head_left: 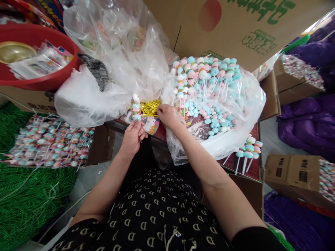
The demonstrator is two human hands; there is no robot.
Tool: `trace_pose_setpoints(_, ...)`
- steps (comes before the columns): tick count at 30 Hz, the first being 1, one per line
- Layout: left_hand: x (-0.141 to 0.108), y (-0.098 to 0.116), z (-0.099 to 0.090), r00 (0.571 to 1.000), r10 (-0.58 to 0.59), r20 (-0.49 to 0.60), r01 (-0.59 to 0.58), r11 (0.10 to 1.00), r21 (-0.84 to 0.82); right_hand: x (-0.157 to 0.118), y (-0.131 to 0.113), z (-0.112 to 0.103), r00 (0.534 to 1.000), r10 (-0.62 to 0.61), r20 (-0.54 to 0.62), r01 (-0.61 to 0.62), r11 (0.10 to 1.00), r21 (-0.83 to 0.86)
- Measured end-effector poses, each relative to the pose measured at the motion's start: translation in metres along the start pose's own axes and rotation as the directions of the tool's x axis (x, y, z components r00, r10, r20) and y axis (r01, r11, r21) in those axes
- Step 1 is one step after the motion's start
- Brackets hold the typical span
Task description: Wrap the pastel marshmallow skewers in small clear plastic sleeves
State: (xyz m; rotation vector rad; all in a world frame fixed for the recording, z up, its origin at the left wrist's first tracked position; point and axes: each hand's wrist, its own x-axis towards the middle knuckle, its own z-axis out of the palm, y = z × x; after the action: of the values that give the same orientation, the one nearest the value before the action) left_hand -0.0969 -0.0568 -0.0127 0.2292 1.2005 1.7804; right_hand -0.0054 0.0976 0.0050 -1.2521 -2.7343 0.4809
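Upright in my left hand (134, 137) is a candy skewer (136, 107) with pink, white and blue pieces, pinched near its lower end; it seems to be in a clear wrapper. My right hand (166, 113) is closed at the right end of a pile of gold twist ties (149, 108); whatever its fingertips hold is too small to make out. Printed bags (151, 124) lie under the ties. To the right, many finished candy skewers (201, 71) are stacked above loose candies (220, 120) in a clear plastic bag (251, 94).
A red basin (34, 82) stands at the upper left, near large plastic bags (120, 59). Wrapped skewers fill a box (101, 144) at the left. A big carton (235, 31) stands behind. A few skewers (248, 150) lie at the table's right corner, and filled cartons (290, 172) stand beyond.
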Motion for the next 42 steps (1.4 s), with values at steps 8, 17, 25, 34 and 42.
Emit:
trace_pose_setpoints(8,-0.004,-0.002,0.004,0.998,0.002,0.069,-0.004,0.999,0.033,0.001,0.017,0.018,0.972,0.152,-0.18,0.003,0.756,0.654)
trace_pose_setpoints(17,-0.01,-0.01,0.026,0.989,-0.087,0.12,0.075,0.992,0.103,-0.044,0.014,-0.002,0.971,0.23,-0.059,0.063,-0.012,0.998)
trace_pose_setpoints(25,-0.012,-0.022,0.054,0.977,-0.106,0.185,0.094,0.993,0.07,-0.099,-0.001,-0.005,0.976,0.194,-0.098,0.105,-0.024,0.994)
trace_pose_setpoints(34,-0.025,-0.026,0.071,0.97,-0.123,0.209,0.099,0.987,0.125,-0.103,0.012,0.01,0.882,0.318,-0.348,0.231,0.353,0.907)
trace_pose_setpoints(42,-0.027,-0.037,0.071,0.964,-0.071,0.255,0.045,0.993,0.106,-0.109,0.011,0.018,0.849,0.363,-0.385,0.227,0.407,0.885)
